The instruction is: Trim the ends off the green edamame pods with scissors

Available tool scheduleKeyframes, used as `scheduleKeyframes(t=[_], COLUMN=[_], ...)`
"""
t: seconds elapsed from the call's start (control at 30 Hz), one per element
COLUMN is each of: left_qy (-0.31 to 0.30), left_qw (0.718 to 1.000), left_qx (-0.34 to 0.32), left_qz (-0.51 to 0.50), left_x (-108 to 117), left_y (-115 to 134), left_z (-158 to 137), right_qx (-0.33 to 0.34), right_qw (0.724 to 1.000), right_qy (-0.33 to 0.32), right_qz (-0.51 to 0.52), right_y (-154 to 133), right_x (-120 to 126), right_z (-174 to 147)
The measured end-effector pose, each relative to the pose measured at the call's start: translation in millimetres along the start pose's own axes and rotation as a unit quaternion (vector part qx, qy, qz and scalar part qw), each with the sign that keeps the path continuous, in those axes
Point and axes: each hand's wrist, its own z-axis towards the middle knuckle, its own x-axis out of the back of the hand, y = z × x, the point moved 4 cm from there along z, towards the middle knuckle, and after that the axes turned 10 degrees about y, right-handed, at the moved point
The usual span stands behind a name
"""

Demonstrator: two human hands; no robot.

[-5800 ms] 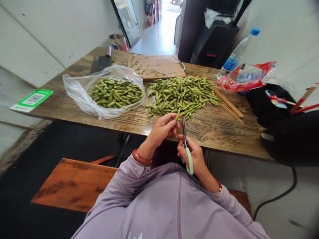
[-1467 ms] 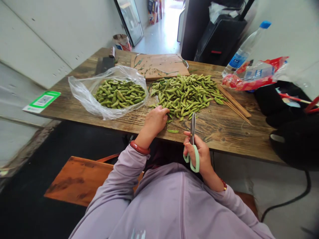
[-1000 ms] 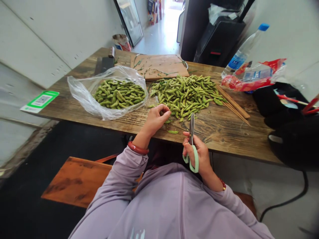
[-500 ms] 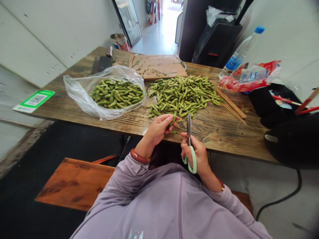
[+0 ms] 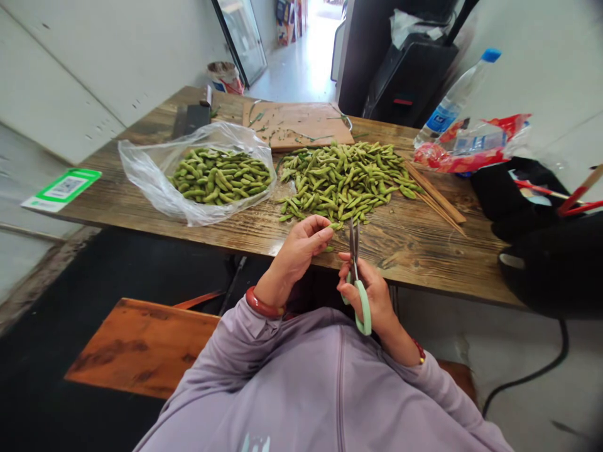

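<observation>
Between the thumb and fingers of my left hand (image 5: 306, 246) is an edamame pod (image 5: 335, 226), mostly hidden, with one end poking out to the right. My right hand (image 5: 370, 292) grips green-handled scissors (image 5: 362, 306), their blades pointing away from me and slightly apart, just right of the pod. Beyond both hands lies a loose heap of edamame pods (image 5: 348, 176) on the wooden table (image 5: 414, 251). Left of the heap, a clear plastic bag (image 5: 153, 182) lies spread open with more pods (image 5: 221, 179) in it.
Behind the pods rests a cutting board (image 5: 296, 122) with green scraps, beside a cleaver (image 5: 196, 116). Chopsticks (image 5: 438, 201) lie right of the heap. Farther right are a water bottle (image 5: 443, 116), red-and-clear packaging (image 5: 471, 154) and a black holder (image 5: 499, 201). A QR card (image 5: 66, 188) sits at the left edge.
My left hand has turned, so the pod that stood upright in its fingers is now mostly covered. The scissors' blades have parted and shifted slightly left.
</observation>
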Motion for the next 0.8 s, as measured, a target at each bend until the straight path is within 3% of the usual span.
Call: scheduleKeyframes(t=[0.2, 0.53, 0.8], left_qy=[0.010, -0.027, -0.045], left_qw=[0.998, 0.992, 0.970], left_qx=[-0.029, -0.032, -0.111], left_qz=[0.062, 0.116, 0.212], left_x=[-6, -17, -5], left_y=[3, -4, 12], left_z=[-11, -26, -23], right_qx=[0.013, 0.051, 0.067], right_qw=[1.000, 0.997, 0.996], right_qy=[-0.023, 0.012, 0.020], right_qz=[0.006, -0.060, -0.055], right_y=[-3, -13, -13], right_x=[-4, 1, 2], right_z=[-1, 1, -2])
